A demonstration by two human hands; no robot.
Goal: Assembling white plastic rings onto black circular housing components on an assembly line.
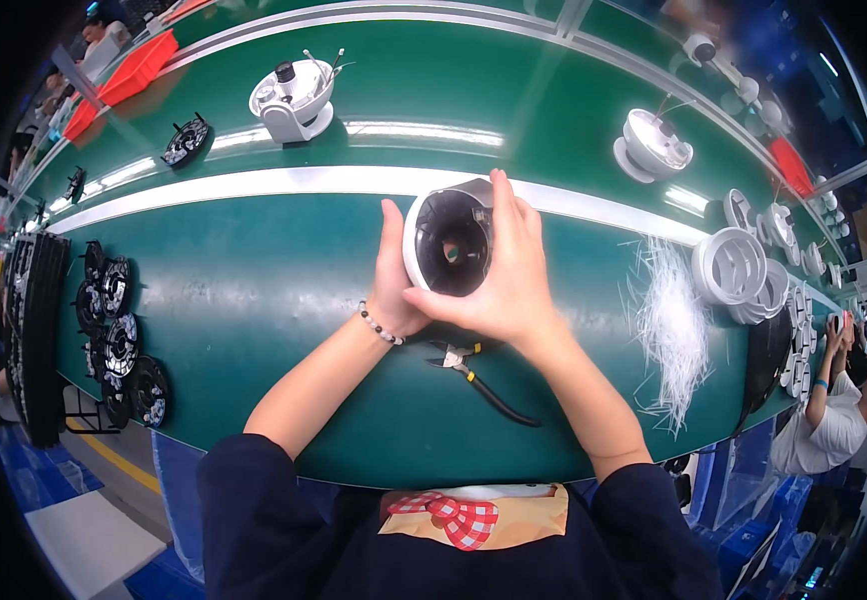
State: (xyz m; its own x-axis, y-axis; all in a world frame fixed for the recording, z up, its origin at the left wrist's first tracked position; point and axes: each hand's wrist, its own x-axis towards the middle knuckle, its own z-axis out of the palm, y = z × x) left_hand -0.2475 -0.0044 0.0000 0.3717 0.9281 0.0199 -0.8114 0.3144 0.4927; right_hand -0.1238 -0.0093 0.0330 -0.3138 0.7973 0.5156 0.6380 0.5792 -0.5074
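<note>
While the left grip [394,282] and right grip [516,272] clasp a white-rimmed black housing [440,222] from both sides, over the green surface [254,270], yellow-banded pliers [495,398] lying near, loose white strips [679,330] at right, black ring parts [122,345] at left

White-rimmed black housing [444,222], green worktop [244,270], red-white checked bow [449,512], black pliers [494,396]

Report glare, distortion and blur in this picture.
Head view: white light streaks glare on the green conveyor belt; head view: fisheye distortion bows the green worktop; head view: the upper-right white fixture looks hazy, the held white housing clearer.
</note>
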